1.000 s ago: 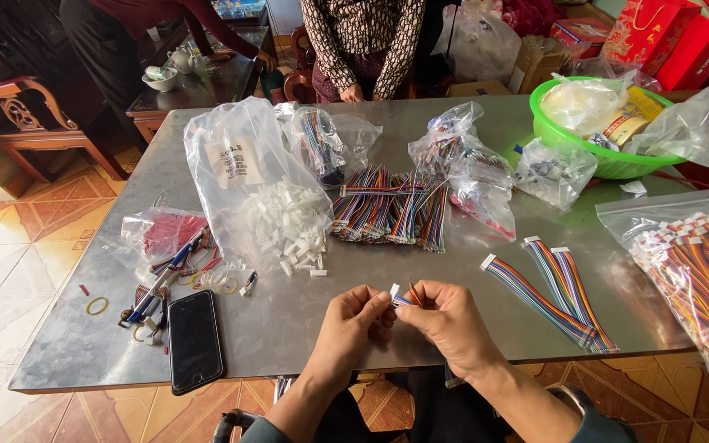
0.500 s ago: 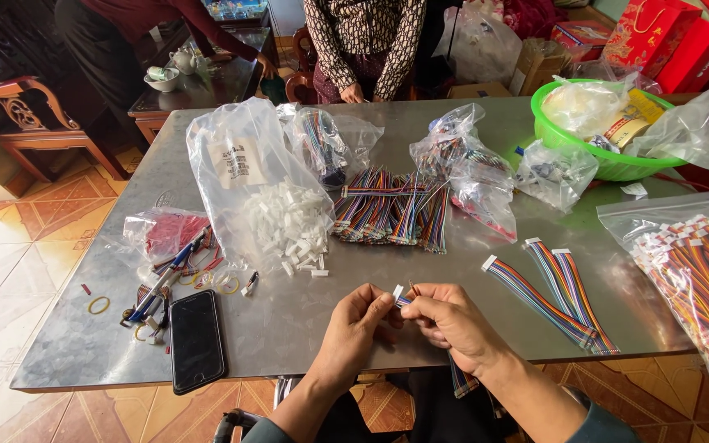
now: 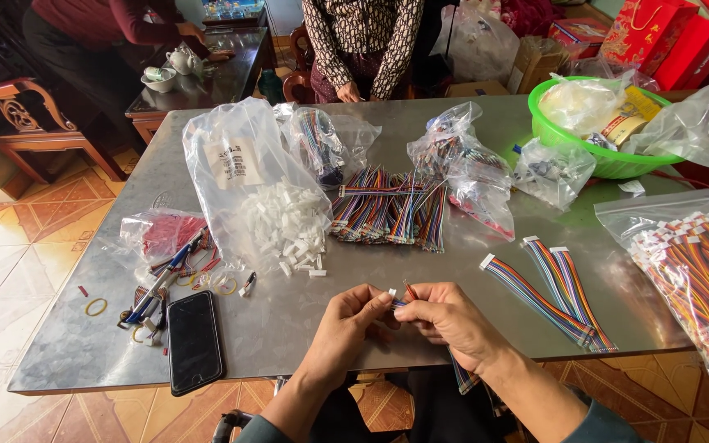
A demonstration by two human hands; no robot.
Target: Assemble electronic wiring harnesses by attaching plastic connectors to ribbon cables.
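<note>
My left hand [image 3: 353, 321] pinches a small white plastic connector [image 3: 391, 293] at the near edge of the grey metal table [image 3: 289, 328]. My right hand [image 3: 451, 321] meets it from the right and grips the multicoloured ribbon wires [image 3: 463, 377], which hang down past the table edge below my wrist. One thin reddish wire end [image 3: 410, 289] sticks up between my fingertips. Both hands touch at the connector.
A clear bag spills white connectors [image 3: 285, 234] behind my hands. A pile of coloured wire harnesses [image 3: 387, 207] lies mid-table, three finished harnesses [image 3: 551, 287] at right, a bagful [image 3: 695, 267] far right. A black phone [image 3: 194, 340], green basin [image 3: 609, 160] and a seated person [image 3: 363, 41] opposite.
My hands have stayed at the table's near edge, with the fingers shifting slightly around the connector and wires. Nothing else on the table has moved.
</note>
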